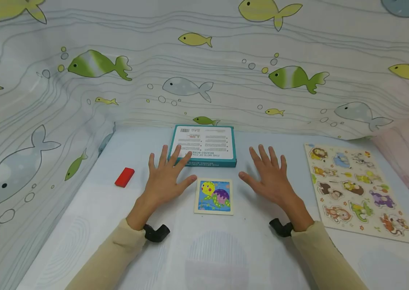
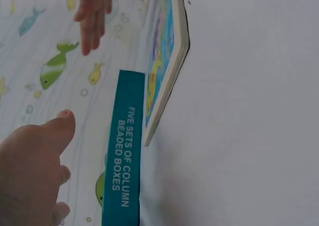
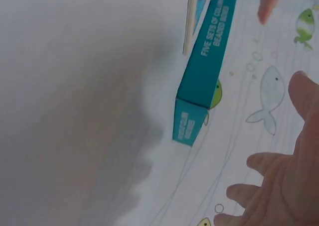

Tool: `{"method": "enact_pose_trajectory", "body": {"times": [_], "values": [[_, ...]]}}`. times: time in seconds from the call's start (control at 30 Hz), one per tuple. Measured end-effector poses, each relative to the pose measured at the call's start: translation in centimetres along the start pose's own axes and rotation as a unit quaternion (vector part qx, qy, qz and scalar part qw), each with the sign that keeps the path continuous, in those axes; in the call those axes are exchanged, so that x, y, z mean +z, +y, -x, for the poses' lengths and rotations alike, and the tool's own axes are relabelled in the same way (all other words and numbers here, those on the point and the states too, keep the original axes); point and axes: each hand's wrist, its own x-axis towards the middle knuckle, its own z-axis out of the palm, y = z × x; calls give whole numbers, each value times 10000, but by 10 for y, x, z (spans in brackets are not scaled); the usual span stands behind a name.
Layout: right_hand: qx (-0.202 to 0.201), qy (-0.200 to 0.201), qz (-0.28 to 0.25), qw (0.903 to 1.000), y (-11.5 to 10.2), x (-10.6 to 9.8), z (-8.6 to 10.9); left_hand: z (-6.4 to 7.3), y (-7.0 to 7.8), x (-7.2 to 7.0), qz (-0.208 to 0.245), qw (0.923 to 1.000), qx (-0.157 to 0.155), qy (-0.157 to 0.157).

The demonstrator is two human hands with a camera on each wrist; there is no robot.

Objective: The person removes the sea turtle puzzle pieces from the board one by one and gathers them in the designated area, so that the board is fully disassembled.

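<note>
Both hands hover palm down over the table with fingers spread, holding nothing. My left hand [image 1: 164, 181] is left of a small square turtle puzzle [image 1: 214, 196], its fingertips overlapping the near left part of a teal-edged box [image 1: 204, 146] in the head view. My right hand [image 1: 271, 179] is on the puzzle's other side, its thumb pointing toward it. In the left wrist view the box [image 2: 124, 151] shows the words "FIVE SETS OF COLUMN BEADED BOXES" beside the puzzle's pale edge [image 2: 174, 61]. The right wrist view shows the box [image 3: 207, 52] apart from the fingers.
A red block [image 1: 125, 177] lies on the left of the table. On the right is a large wooden animal puzzle board [image 1: 362, 191]. A fish-patterned cloth [image 1: 226, 60] rises behind and along the sides. Black wrist mounts [image 1: 157, 233] stick out from both sleeves.
</note>
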Motion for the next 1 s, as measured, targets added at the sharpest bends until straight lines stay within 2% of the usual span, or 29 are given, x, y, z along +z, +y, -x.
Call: {"method": "enact_pose_trajectory", "body": {"times": [0.27,0.5,0.63,0.8,1.0], "values": [[-611,-495,-425,9960,-13,10,0,3,8,9,128,9986,507,-106],[-986,-859,-553,9899,-23,17,-1,6,10,14,548,9922,1115,-99],[-1189,-945,-561,9868,-31,18,-2,8,10,14,777,9896,1173,-305],[-1292,-1060,-381,9852,-40,22,-5,8,9,18,913,9880,1091,-601],[-1487,-1214,-421,9805,-44,25,-8,9,7,29,823,9881,1113,-673]]}}
